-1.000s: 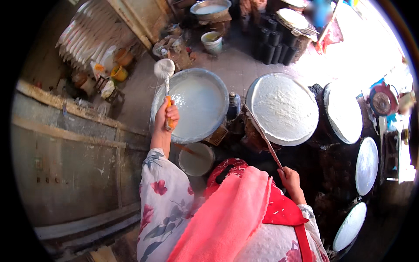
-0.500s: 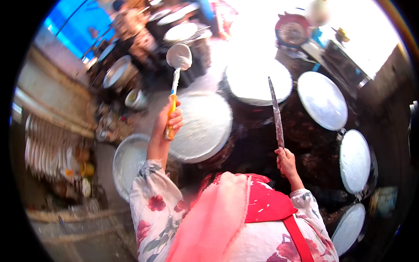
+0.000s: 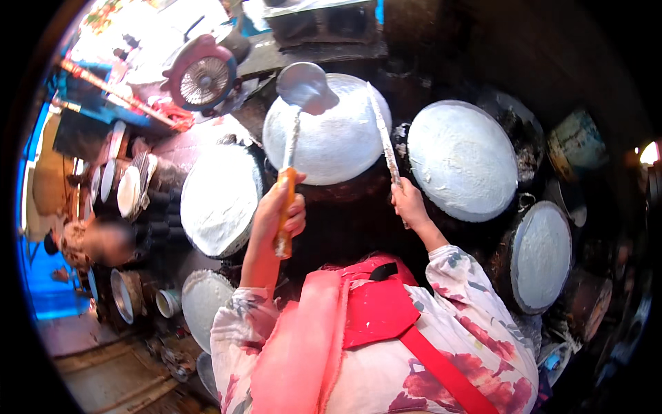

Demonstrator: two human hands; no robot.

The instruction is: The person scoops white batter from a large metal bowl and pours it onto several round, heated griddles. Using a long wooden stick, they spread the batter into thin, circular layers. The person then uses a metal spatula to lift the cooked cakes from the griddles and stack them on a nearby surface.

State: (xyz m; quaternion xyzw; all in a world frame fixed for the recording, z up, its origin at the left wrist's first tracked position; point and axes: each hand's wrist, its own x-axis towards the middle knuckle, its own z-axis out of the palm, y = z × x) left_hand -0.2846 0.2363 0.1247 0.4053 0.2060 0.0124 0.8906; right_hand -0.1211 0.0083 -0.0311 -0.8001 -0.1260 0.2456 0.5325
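My left hand (image 3: 279, 210) is closed around the orange handle of a ladle (image 3: 298, 79). The ladle's round bowl, smeared white, hangs over the far-left edge of a round griddle (image 3: 324, 145) coated in a white layer. In my right hand (image 3: 408, 205) is a long, narrow, batter-streaked blade (image 3: 382, 127), pointing away from me along that griddle's right side. Whether the blade touches the griddle I cannot tell. Another white-coated griddle (image 3: 462, 162) lies right of my right hand, and one more (image 3: 222, 200) is just left of my left hand.
Further white-topped griddles stand at the lower right (image 3: 542, 257) and lower left (image 3: 205, 310). A round fan (image 3: 204, 81) is at the far left, near a dark metal box (image 3: 323, 24). A rusty drum (image 3: 578, 145) stands right. A person (image 3: 76, 241) is at the far left beside pans.
My view has swung right, so the griddles, fan and person appear further left. The ladle has come over a different griddle; the blade is now beside it. Both hands keep their holds.
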